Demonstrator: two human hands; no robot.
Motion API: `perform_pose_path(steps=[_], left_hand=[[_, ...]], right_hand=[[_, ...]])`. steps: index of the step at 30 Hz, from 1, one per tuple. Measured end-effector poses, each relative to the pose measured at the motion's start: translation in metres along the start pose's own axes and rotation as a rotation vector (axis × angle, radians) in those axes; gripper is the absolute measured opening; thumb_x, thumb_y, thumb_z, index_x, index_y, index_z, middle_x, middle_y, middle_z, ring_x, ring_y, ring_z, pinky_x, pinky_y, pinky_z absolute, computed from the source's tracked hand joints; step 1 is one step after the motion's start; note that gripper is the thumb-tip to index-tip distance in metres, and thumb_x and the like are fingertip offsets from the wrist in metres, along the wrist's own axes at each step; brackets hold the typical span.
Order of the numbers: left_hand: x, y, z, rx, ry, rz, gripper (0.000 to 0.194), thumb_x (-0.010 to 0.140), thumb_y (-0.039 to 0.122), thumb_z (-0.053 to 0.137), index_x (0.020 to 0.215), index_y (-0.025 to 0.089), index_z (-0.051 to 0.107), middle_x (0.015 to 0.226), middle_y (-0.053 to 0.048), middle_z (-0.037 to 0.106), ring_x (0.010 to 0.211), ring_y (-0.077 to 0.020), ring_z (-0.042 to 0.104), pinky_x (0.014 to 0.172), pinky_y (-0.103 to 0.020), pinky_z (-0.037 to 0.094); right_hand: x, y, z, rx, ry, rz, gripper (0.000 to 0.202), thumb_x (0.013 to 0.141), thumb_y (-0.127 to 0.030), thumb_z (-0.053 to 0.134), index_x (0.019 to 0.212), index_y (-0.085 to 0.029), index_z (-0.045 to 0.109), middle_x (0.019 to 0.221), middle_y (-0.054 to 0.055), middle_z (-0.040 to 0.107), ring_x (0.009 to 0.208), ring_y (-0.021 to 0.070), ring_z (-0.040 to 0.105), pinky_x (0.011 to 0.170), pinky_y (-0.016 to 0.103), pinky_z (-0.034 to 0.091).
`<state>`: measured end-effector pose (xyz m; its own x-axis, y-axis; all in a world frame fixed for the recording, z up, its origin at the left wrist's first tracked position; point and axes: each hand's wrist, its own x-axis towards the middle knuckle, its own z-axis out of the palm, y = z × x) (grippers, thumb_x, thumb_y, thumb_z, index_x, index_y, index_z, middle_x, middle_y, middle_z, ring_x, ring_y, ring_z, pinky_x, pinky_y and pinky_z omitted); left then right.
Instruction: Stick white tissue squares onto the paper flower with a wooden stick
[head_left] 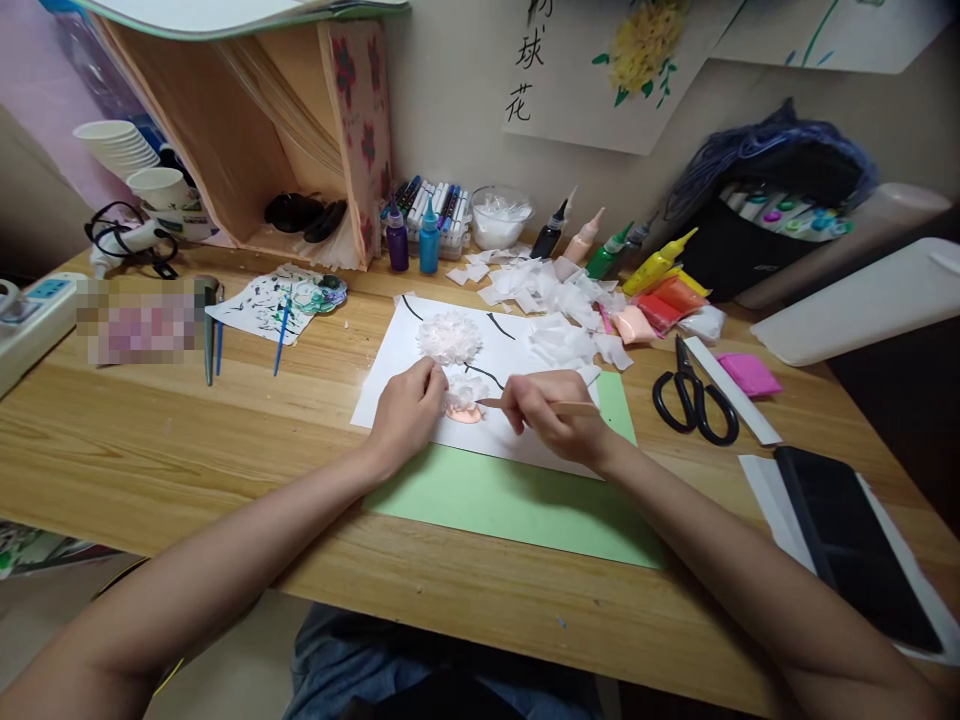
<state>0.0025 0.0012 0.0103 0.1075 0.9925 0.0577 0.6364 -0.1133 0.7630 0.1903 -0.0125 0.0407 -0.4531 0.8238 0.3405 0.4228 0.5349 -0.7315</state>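
Observation:
A sheet of white paper [379, 390] lies on green paper [517, 508], with black painted branch lines on it. A round fluffy pale-pink tissue-paper flower [448, 338] is on its upper left. Below that flower is a smaller tuft of white tissue paper [465, 387], bordered at the bottom by a peach-coloured patch [464, 414]. My left hand [409, 402] rests on the sheet with fingers curled together at the tuft's left side; what they pinch is hidden. In my right hand [551, 412] is a thin wooden stick [577, 409], its tip touching the tuft's right edge.
Torn white tissue pieces [555, 290] pile behind the sheet. Paint bottles [429, 240], a clear bowl [501, 218] and markers [442, 205] line the wall. Black scissors [694, 395], a white strip [731, 388] and a black phone-like slab [855, 550] lie right; paintbrushes [283, 335] lie left.

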Motion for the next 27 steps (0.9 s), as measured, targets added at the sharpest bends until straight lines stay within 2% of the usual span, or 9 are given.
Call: perform_pose_path(steps=[2,5,14,22,27], left_hand=[[0.0001,-0.0003,0.0003,0.003,0.000,0.007,0.028,0.090,0.030,0.033,0.068,0.021,0.048,0.064,0.002,0.054,0.063,-0.0146,0.049,0.060,-0.026,0.031],[0.0003,-0.0011,0.0006,0.014,0.000,0.012,0.029,0.090,0.031,0.033,0.069,0.021,0.049,0.064,0.001,0.054,0.063,-0.0149,0.049,0.060,-0.027,0.032],[0.0002,-0.0004,0.0005,0.023,0.000,0.011,0.029,0.089,0.031,0.032,0.068,0.021,0.049,0.064,0.001,0.055,0.063,-0.0155,0.049,0.060,-0.027,0.031],[0.0004,-0.0011,0.0005,0.014,0.001,0.024,0.029,0.090,0.030,0.033,0.068,0.021,0.050,0.063,0.001,0.054,0.062,-0.0149,0.049,0.059,-0.026,0.032],[0.0001,-0.0002,0.0002,0.021,-0.003,0.014,0.029,0.090,0.030,0.032,0.068,0.021,0.050,0.063,0.001,0.054,0.062,-0.0151,0.049,0.059,-0.027,0.032]], right_hand=[[0.0011,0.0005,0.0051,-0.102,-0.061,-0.062,0.051,0.095,-0.034,0.027,0.051,-0.019,0.047,0.047,0.000,0.050,0.044,0.0087,0.043,0.050,0.025,0.033],[0.0014,0.0035,0.0094,-0.157,-0.091,-0.063,0.051,0.095,-0.034,0.027,0.050,-0.019,0.045,0.047,0.000,0.049,0.044,0.0092,0.043,0.050,0.026,0.031],[0.0003,0.0032,0.0064,-0.074,-0.053,-0.041,0.053,0.095,-0.036,0.025,0.048,-0.020,0.043,0.045,-0.001,0.047,0.042,0.0089,0.042,0.049,0.024,0.033],[-0.0009,0.0067,0.0079,-0.109,-0.072,-0.056,0.050,0.095,-0.033,0.027,0.050,-0.019,0.044,0.046,-0.001,0.047,0.043,0.0086,0.042,0.049,0.024,0.032],[0.0001,0.0076,0.0092,-0.125,-0.043,-0.016,0.054,0.095,-0.038,0.024,0.049,-0.019,0.044,0.045,0.000,0.047,0.043,0.0091,0.042,0.049,0.024,0.033]])
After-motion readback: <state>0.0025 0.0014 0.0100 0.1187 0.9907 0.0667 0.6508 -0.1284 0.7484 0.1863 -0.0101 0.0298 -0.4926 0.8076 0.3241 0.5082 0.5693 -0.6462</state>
